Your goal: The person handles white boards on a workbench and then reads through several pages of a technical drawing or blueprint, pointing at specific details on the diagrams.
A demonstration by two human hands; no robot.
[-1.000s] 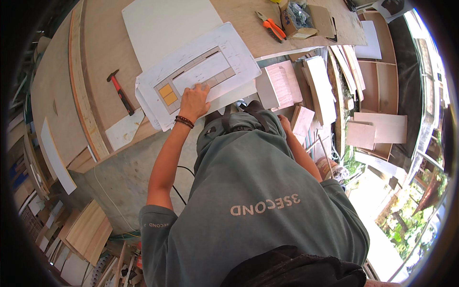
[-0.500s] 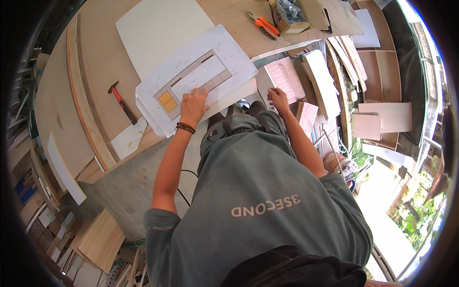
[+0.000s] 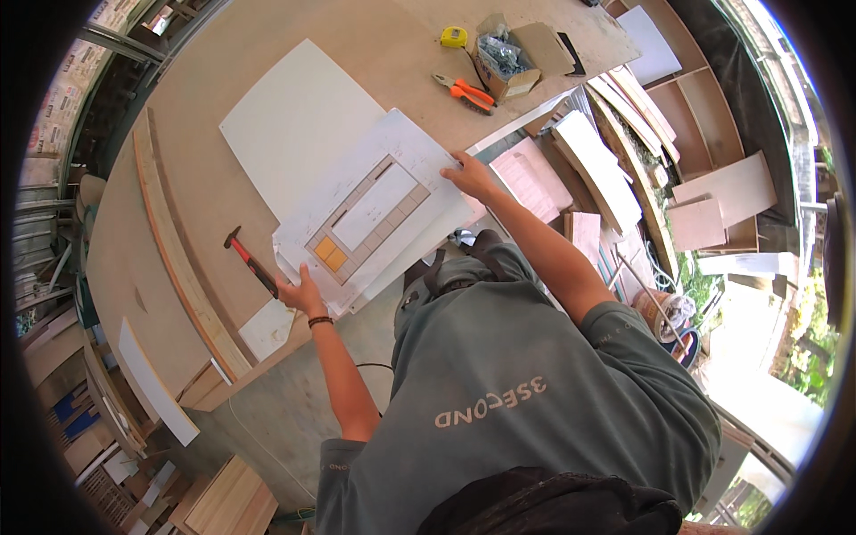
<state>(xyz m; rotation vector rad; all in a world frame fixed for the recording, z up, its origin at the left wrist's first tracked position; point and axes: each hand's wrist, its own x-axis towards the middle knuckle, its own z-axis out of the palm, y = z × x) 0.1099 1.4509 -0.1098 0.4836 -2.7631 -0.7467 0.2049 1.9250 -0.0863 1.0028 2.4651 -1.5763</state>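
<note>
A white board (image 3: 370, 219) lies before me, marked with a rectangular ring of beige squares and two orange-yellow ones. My left hand (image 3: 301, 292) grips its lower left edge, thumb on top and fingers at the side. At the far right corner, my right hand (image 3: 467, 176) is closed on the same board. Beneath it, other white sheets show along the left and near edges. A plain white panel (image 3: 303, 120) lies beyond it on the wooden table (image 3: 196, 178). Close to my left hand rests a hammer (image 3: 251, 261) with a red and black handle.
Orange-handled pliers (image 3: 465, 93), a yellow tape measure (image 3: 454, 37) and an open cardboard box (image 3: 522, 82) of metal hardware lie at the far side. A long wooden strip (image 3: 183, 259) runs along the left. Stacked panel offcuts (image 3: 597, 169) stand to the right.
My left hand has moved from the board's near middle to its lower left edge. My right hand has come up from beside my body and taken the far right corner.
</note>
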